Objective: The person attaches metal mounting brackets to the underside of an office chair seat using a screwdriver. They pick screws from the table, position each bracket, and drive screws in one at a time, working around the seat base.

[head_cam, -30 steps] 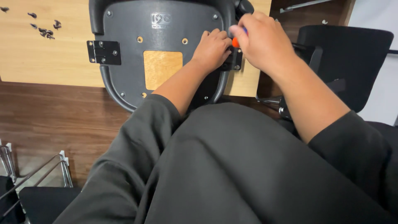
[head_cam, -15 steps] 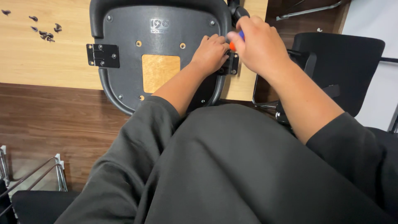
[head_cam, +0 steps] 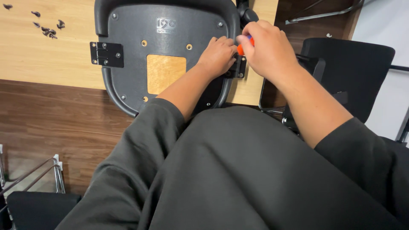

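Right hand (head_cam: 272, 51) holds a closed grip around an orange-handled tool (head_cam: 241, 46), apparently a screwdriver, its tip hidden behind the left hand (head_cam: 219, 55), which presses down with curled fingers on a black bracket (head_cam: 237, 70) at the seat's right edge. That black chair seat (head_cam: 170, 47) lies underside up on the wooden desk (head_cam: 38, 55), overhanging its near edge. A matching bracket (head_cam: 106, 54) sits on the left side, loose dark screws (head_cam: 47, 30) lie well apart, and another chair (head_cam: 349, 72) stands beside the desk.

Right hand (head_cam: 270, 51) grips orange-handled screwdriver (head_cam: 241, 47) beside left hand (head_cam: 219, 55) on seat shell (head_cam: 166, 34).
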